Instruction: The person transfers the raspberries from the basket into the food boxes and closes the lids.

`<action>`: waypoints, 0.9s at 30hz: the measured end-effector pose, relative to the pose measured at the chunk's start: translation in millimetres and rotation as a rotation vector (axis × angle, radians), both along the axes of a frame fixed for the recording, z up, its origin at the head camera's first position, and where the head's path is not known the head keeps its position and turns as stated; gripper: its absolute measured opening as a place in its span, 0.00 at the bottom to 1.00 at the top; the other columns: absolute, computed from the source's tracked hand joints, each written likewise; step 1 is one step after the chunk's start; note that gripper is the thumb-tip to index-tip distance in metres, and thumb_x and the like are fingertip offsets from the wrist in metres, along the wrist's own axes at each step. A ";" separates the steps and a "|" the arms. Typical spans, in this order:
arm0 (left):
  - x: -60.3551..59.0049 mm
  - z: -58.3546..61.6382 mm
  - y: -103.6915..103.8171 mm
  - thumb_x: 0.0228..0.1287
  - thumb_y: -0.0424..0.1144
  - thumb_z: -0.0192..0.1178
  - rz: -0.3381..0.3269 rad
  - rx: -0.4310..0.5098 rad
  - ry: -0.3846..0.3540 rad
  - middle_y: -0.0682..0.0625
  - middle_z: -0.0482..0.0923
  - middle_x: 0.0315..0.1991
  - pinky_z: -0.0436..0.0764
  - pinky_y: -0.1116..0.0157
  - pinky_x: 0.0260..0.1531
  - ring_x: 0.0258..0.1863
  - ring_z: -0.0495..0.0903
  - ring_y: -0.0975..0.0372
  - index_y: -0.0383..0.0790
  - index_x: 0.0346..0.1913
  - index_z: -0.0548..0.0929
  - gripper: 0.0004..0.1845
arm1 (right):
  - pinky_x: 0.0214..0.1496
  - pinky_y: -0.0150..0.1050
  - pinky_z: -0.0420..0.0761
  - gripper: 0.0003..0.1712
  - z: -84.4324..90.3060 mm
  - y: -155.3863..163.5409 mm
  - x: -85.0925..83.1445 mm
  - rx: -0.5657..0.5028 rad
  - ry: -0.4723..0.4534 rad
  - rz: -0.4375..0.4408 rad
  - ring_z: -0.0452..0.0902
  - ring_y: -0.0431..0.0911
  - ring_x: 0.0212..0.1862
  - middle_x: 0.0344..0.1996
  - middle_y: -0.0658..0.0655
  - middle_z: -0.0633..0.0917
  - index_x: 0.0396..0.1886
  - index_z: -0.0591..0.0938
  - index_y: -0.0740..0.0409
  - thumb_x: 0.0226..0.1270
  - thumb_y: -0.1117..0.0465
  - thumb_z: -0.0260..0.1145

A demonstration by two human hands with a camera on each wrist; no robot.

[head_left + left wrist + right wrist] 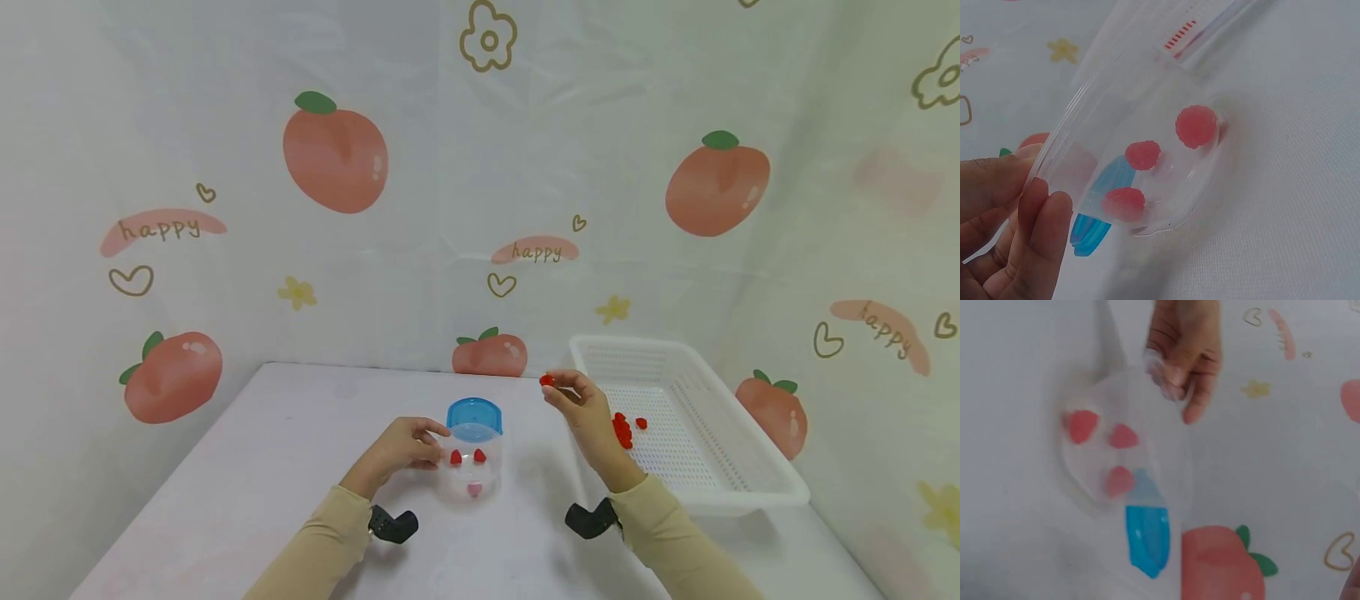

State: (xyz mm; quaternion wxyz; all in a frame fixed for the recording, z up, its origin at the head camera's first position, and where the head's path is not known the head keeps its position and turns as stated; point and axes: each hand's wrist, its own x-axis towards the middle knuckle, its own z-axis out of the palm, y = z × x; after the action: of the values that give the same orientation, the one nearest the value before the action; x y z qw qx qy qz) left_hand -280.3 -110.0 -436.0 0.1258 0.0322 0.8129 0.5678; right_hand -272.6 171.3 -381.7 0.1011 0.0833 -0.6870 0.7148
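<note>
My left hand (405, 443) pinches the rim of a clear plastic container (1104, 112) between thumb and fingers. Inside it lie three red raspberries (1196, 126), seen through its wall in both wrist views. A translucent blue lid (474, 410) shows just behind the container. To the right, my right hand (592, 421) is raised near the left rim of a white basket, holding one red raspberry (547, 380) between thumb and fingertips. In the right wrist view only a sliver of that hand shows at the lower right edge.
The white perforated basket (693, 500) stands on the right of the white table (300, 467). Several red raspberries (622, 431) lie at its left side, partly hidden by my right wrist. A printed curtain (420, 167) rises behind the table.
</note>
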 end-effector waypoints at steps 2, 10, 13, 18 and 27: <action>0.1 0.1 -0.3 0.57 0.30 0.67 -0.004 0.001 0.001 0.45 0.79 0.31 0.86 0.64 0.34 0.27 0.81 0.60 0.36 0.50 0.83 0.17 | 0.49 0.27 0.81 0.18 -6.3 -5.6 1.7 0.031 -0.011 -0.002 0.81 0.41 0.41 0.37 0.47 0.81 0.51 0.77 0.69 0.63 0.67 0.67; 0.2 -1.1 -0.6 0.57 0.30 0.67 -0.008 0.005 0.005 0.45 0.79 0.32 0.86 0.63 0.34 0.27 0.81 0.60 0.35 0.50 0.83 0.17 | 0.49 0.28 0.81 0.16 -30.0 -23.0 10.3 0.125 -0.042 0.057 0.81 0.50 0.46 0.45 0.60 0.82 0.50 0.79 0.65 0.64 0.64 0.67; 0.2 -1.3 -0.3 0.57 0.30 0.68 -0.002 0.004 0.002 0.45 0.79 0.32 0.86 0.64 0.34 0.27 0.81 0.60 0.36 0.50 0.83 0.16 | 0.49 0.28 0.81 0.15 -36.2 -27.3 12.8 0.136 -0.073 0.080 0.81 0.52 0.46 0.46 0.61 0.83 0.49 0.80 0.63 0.64 0.63 0.67; -0.1 -1.6 -0.1 0.57 0.31 0.68 0.001 0.001 0.003 0.45 0.79 0.32 0.86 0.64 0.34 0.27 0.81 0.60 0.35 0.51 0.83 0.17 | 0.47 0.28 0.82 0.14 -45.7 -32.8 12.5 0.167 -0.098 0.095 0.80 0.47 0.44 0.45 0.58 0.82 0.48 0.81 0.61 0.63 0.64 0.68; -0.6 -2.9 -0.3 0.57 0.31 0.68 0.002 -0.001 0.006 0.45 0.79 0.32 0.86 0.64 0.34 0.27 0.81 0.60 0.36 0.50 0.83 0.17 | 0.45 0.28 0.82 0.14 -59.9 -38.5 8.8 0.219 -0.104 0.100 0.79 0.46 0.43 0.43 0.59 0.83 0.46 0.81 0.63 0.61 0.65 0.69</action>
State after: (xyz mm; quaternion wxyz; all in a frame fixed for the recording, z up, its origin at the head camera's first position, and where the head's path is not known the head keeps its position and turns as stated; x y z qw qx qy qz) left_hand -280.9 -110.3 -438.9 0.1231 0.0331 0.8135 0.5674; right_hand -263.8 132.8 -441.6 0.0201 0.0910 -0.7601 0.6431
